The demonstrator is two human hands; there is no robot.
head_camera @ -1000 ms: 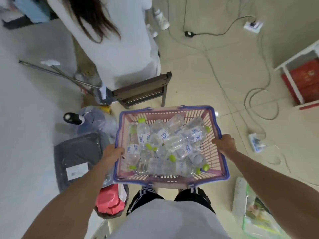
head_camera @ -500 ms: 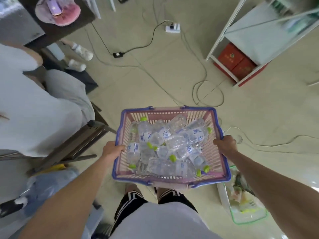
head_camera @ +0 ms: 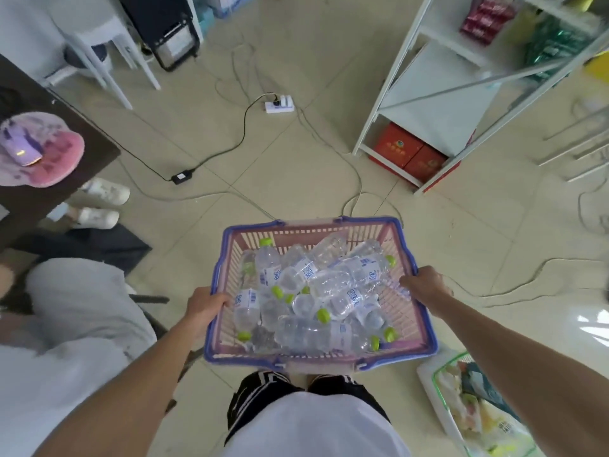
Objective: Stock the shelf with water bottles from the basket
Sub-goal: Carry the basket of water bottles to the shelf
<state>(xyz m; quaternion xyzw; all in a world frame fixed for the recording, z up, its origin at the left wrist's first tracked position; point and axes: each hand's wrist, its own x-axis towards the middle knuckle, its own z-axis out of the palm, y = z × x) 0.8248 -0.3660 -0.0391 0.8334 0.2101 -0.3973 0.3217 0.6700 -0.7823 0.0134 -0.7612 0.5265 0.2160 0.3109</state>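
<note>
Pale glossy tile floor (head_camera: 329, 166), cables (head_camera: 357, 179) looping all over it from a power strip (head_camera: 279, 105). Shelf (head_camera: 393, 103) is ahead-right, well apart from me

Basket (head_camera: 306, 235) is held in front of my waist. Left fingers (head_camera: 221, 300) curl over the left rim, right fingers (head_camera: 408, 285) over the right rim. The handles look folded down, so the load hangs off the rim only. Bottles (head_camera: 313, 291) all in the basket, none on the shelf yet

Risks:
- trip: cable loops lie right between me and the shelf, and the basket hides my feet
- bag (head_camera: 478, 407) on the floor just beside my right foot, easy to kick
- seated person (head_camera: 82, 308) close on my left, so a swing that way could clip them
- load shift: the bottles are a loose pile of smooth cylinders, so any tilt and they'd likely roll to one side and twist the basket in my grip
- rim probably flexes under the weight and my hold could slip

Materials:
- basket: pink plastic lattice, purple rim, tapered box
- bottles: clear thin plastic, lime screw caps, white-blue labels, lying every which way
- shelf: white frame, flat pale boards, red boxes (head_camera: 405, 153) on the bottom tier
</note>
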